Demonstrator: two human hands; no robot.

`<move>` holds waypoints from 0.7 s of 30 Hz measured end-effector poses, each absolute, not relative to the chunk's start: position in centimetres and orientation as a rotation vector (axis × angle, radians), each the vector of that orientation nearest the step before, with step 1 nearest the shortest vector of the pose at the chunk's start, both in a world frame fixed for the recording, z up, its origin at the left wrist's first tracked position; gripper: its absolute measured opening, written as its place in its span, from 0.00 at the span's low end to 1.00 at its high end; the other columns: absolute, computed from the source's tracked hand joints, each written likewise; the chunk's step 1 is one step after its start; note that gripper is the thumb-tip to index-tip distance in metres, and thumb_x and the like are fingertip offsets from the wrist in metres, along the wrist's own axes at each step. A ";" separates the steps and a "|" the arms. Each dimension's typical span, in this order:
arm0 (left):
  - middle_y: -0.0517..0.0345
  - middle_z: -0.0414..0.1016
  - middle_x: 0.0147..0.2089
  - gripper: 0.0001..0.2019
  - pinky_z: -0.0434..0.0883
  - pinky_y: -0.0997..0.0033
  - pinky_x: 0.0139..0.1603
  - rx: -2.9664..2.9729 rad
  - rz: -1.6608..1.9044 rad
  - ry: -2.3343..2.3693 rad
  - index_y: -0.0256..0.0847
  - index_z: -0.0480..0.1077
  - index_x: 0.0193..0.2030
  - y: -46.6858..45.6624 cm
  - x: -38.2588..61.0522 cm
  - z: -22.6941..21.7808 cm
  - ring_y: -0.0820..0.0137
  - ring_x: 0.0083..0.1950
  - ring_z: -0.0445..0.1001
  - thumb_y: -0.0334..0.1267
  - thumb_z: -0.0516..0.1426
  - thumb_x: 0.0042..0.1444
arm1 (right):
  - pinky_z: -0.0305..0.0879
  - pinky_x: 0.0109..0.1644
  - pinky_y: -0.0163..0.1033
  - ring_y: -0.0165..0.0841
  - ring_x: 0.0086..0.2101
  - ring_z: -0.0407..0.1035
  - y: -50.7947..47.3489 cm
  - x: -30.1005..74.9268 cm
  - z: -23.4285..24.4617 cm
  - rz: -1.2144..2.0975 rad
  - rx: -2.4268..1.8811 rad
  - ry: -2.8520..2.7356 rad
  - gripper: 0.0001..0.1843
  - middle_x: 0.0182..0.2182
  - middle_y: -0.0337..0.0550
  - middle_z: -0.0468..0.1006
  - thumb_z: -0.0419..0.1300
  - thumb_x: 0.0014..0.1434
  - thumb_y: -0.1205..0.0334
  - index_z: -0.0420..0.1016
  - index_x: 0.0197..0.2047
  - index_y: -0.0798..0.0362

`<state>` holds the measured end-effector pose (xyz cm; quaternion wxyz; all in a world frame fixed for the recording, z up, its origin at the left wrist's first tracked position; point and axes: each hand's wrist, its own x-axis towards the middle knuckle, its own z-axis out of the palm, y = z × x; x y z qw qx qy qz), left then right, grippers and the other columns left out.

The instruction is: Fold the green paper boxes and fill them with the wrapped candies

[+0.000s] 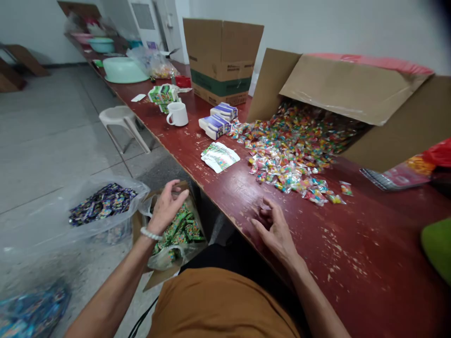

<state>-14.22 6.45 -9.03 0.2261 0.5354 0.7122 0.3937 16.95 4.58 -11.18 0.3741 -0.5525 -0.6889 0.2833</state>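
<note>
My left hand, with a pale bead bracelet at the wrist, hangs above a box of green candy packets on the floor. Its fingers are apart and nothing shows in them. Over the near edge of the red table, my right hand is half curled with thumb and fingers apart, holding nothing. Beyond it spreads a heap of small clear packets of colourful candy, spilling from a tipped cardboard box. A fanned stack of flat green-and-white pouches lies left of the heap.
Purple-and-white packs, a white mug, green packs and an upright carton stand farther along the table. On the floor are a bag of dark purple packets, blue packets and a white stool.
</note>
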 end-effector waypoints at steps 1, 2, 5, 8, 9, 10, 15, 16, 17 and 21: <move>0.50 0.72 0.48 0.26 0.68 0.62 0.47 1.616 1.064 1.986 0.40 0.63 0.60 7.9 -14.0 -8.8 0.61 0.45 0.72 0.51 0.55 0.58 | 0.69 0.51 0.53 0.41 0.45 0.71 4.8 16.9 -11.5 0.675 -1.433 -1.763 0.32 0.54 0.54 0.68 0.60 0.57 0.57 0.58 0.63 0.51; 0.49 0.72 0.49 0.25 0.66 0.60 0.51 1.775 1.024 2.003 0.40 0.63 0.60 9.6 -13.3 -8.4 0.60 0.48 0.71 0.49 0.54 0.59 | 0.69 0.51 0.53 0.42 0.45 0.71 4.9 16.8 -11.8 0.609 -1.439 -1.787 0.29 0.53 0.54 0.70 0.60 0.57 0.58 0.61 0.61 0.52; 0.42 0.67 0.57 0.25 0.61 0.54 0.55 2.142 0.798 2.130 0.39 0.64 0.61 14.7 -9.6 -7.4 0.52 0.56 0.64 0.49 0.54 0.60 | 0.66 0.54 0.55 0.45 0.49 0.68 4.8 16.3 -12.1 0.406 -1.404 -1.908 0.23 0.52 0.53 0.73 0.59 0.57 0.62 0.67 0.56 0.52; 0.36 0.64 0.59 0.25 0.60 0.48 0.51 2.211 0.612 2.195 0.38 0.67 0.58 18.5 -6.8 -7.2 0.44 0.57 0.59 0.52 0.56 0.59 | 0.67 0.53 0.53 0.44 0.49 0.68 4.5 16.0 -12.1 0.365 -1.376 -1.922 0.21 0.49 0.52 0.74 0.58 0.58 0.64 0.67 0.55 0.52; 0.35 0.64 0.58 0.24 0.60 0.47 0.51 2.213 0.593 2.187 0.37 0.69 0.55 19.2 -6.4 -7.2 0.43 0.57 0.59 0.52 0.57 0.58 | 0.67 0.53 0.52 0.44 0.48 0.69 4.5 16.1 -12.1 0.368 -1.376 -1.910 0.20 0.49 0.52 0.75 0.58 0.58 0.65 0.67 0.55 0.52; 0.33 0.64 0.57 0.23 0.59 0.47 0.51 2.212 0.589 2.171 0.36 0.71 0.52 19.8 -6.2 -7.3 0.42 0.57 0.58 0.51 0.58 0.57 | 0.67 0.52 0.52 0.43 0.48 0.69 4.5 16.1 -12.0 0.371 -1.375 -1.899 0.20 0.48 0.52 0.75 0.58 0.58 0.65 0.67 0.55 0.52; 0.32 0.64 0.55 0.20 0.56 0.45 0.52 2.122 0.681 2.119 0.35 0.71 0.45 21.1 -7.1 -6.9 0.40 0.58 0.57 0.48 0.63 0.51 | 0.67 0.52 0.50 0.43 0.47 0.70 4.8 16.1 -11.9 0.394 -1.360 -1.867 0.22 0.48 0.50 0.76 0.58 0.56 0.67 0.68 0.55 0.51; 0.34 0.65 0.54 0.19 0.57 0.46 0.52 2.087 0.720 2.100 0.36 0.70 0.44 21.0 -7.2 -6.6 0.40 0.58 0.57 0.47 0.63 0.50 | 0.68 0.51 0.50 0.42 0.46 0.70 4.8 16.1 -11.9 0.418 -1.365 -1.853 0.22 0.48 0.50 0.76 0.59 0.56 0.67 0.69 0.54 0.51; 0.36 0.67 0.52 0.17 0.58 0.48 0.51 2.046 0.761 2.071 0.37 0.70 0.43 20.8 -7.2 -6.4 0.42 0.57 0.59 0.46 0.63 0.51 | 0.68 0.51 0.50 0.42 0.45 0.71 4.9 16.1 -11.9 0.452 -1.380 -1.828 0.21 0.47 0.49 0.76 0.59 0.55 0.66 0.69 0.54 0.51; 0.55 0.71 0.32 0.10 0.65 0.64 0.40 1.870 0.907 1.846 0.41 0.66 0.35 17.4 -6.2 -5.9 0.60 0.39 0.71 0.44 0.59 0.54 | 0.69 0.50 0.49 0.39 0.41 0.73 5.4 16.2 -11.5 0.748 -1.440 -1.527 0.25 0.47 0.49 0.77 0.60 0.56 0.59 0.67 0.57 0.50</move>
